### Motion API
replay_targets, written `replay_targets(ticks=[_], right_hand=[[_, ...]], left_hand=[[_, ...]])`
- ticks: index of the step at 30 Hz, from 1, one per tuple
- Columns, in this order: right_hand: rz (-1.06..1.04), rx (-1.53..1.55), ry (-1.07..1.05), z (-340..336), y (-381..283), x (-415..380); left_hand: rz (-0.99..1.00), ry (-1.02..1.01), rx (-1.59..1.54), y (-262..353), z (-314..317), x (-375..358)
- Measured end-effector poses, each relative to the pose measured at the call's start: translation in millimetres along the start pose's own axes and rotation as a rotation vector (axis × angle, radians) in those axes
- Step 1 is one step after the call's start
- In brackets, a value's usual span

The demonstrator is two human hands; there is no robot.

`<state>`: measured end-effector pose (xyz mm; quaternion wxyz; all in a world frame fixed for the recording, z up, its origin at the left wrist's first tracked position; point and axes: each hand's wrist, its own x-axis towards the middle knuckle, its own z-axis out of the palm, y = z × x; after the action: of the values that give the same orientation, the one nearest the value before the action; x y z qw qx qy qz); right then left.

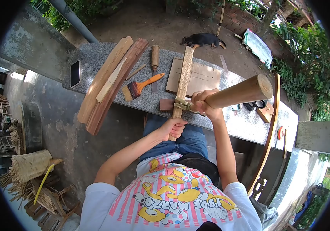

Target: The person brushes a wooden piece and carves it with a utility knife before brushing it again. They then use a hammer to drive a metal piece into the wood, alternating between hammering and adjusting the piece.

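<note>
My left hand (174,128) is closed around the near end of a long wooden strip (185,75), which has carved cross-hatched marks on its far part. The strip runs over the bench edge. A brass-coloured metal clamp (181,104) sits across it there. My right hand (206,105), right beside the clamp, is closed around a thick round wooden handle (242,91) whose wide cut end points up towards me. Whether this handle joins the clamp is hidden by my fingers. A reddish wood block (166,104) lies at the edge, and a flat board (207,79) lies behind.
On the speckled stone bench (107,50) are long wood pieces (120,84), a paintbrush (144,86), a wooden-handled chisel (155,57), a phone (75,73) and a clear ruler (224,64). A long curved wood strip (271,131) leans at the right. A dog (205,39) lies beyond the bench.
</note>
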<state>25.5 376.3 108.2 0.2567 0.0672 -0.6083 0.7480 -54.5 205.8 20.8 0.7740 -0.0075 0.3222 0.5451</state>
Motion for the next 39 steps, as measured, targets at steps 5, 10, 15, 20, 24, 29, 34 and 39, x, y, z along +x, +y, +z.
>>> replay_targets(ticks=[5,10,15,20,24,29,34,39], right_hand=[[0.093,0.113,0.181,-6,-9,2],[0.305,-0.006,0.455,14,-26,28],[0.378,0.153,0.527,2,-13,47],[0.421,0.198,0.544,-2,-9,59],[0.455,0.252,0.509,-8,-7,63],[0.466,0.285,0.494,-8,-7,66],[0.51,0.282,0.469,-3,-12,70],[0.529,0.279,0.464,-4,-11,71]], left_hand=[[0.021,0.085,0.055,8,11,-8],[0.179,0.355,0.272,2,26,-15],[0.17,0.226,0.132,2,19,-17],[0.136,0.213,0.183,13,13,-18],[0.142,0.177,0.178,14,11,-18],[0.154,0.179,0.2,15,13,-19],[0.16,0.18,0.207,12,10,-17],[0.178,0.18,0.213,11,8,-16]])
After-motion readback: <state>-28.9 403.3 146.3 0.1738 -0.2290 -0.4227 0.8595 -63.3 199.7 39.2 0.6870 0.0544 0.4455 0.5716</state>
